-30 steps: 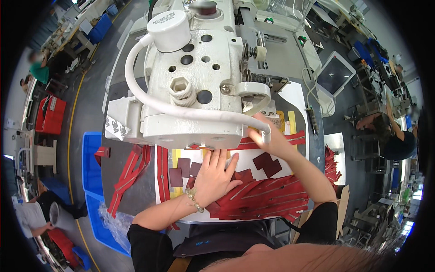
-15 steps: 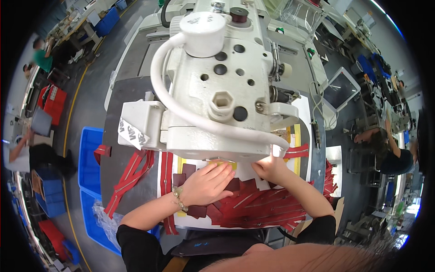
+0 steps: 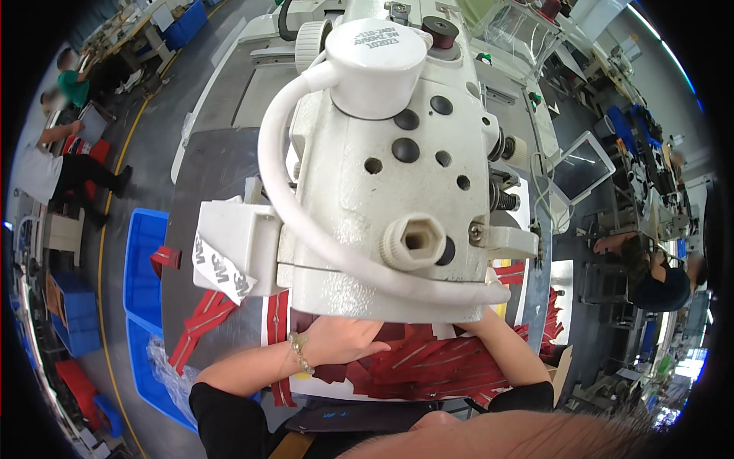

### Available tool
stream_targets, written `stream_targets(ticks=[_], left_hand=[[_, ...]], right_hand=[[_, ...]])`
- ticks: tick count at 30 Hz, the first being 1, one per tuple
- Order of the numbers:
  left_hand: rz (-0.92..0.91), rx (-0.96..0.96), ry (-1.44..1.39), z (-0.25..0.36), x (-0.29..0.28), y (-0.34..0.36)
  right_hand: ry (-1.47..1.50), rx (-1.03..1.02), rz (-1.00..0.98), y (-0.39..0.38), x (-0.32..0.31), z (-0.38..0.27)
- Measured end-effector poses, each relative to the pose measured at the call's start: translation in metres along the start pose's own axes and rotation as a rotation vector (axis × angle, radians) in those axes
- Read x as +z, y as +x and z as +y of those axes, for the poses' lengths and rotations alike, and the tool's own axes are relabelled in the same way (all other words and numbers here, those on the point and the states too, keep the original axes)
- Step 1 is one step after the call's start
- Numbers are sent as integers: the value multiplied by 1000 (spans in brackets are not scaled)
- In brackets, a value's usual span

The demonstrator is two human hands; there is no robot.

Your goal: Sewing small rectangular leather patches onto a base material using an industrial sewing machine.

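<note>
A large white sewing machine head covers the middle of the view and hides most of both hands' fingers. My left hand, with a bead bracelet at the wrist, lies under the machine's front edge. Its thumb is stretched out, and the hand looks flat on the work. Only the back edge and wrist of my right hand show at the machine's right corner; its fingers are hidden. Between my forearms a heap of red zippers spreads over the white work surface. Another red zipper strip runs beside my left wrist.
Red zippers lie on the dark table's left side. Blue bins stand left of the table, one with clear plastic. A screen stands at the right. Other people are at both sides, across the aisles.
The view has shifted, so the machine head looks larger and lower and now covers my fingers. At the left, a person in a white top has moved farther into view.
</note>
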State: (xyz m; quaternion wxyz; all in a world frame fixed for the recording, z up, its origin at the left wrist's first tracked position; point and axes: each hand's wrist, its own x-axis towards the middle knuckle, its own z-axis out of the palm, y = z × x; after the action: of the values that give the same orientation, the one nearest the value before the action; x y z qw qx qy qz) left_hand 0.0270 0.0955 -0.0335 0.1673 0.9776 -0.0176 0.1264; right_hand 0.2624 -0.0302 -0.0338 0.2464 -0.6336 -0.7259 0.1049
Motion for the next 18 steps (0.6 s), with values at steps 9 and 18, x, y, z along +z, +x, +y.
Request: stream_targets(ticks=[9, 18], left_hand=[[-24, 66, -166, -12, 20, 1], [-27, 87, -182, -17, 24, 13]], right_hand=[[46, -87, 46, 6, -10, 0], [169, 93, -27, -17, 16, 16]])
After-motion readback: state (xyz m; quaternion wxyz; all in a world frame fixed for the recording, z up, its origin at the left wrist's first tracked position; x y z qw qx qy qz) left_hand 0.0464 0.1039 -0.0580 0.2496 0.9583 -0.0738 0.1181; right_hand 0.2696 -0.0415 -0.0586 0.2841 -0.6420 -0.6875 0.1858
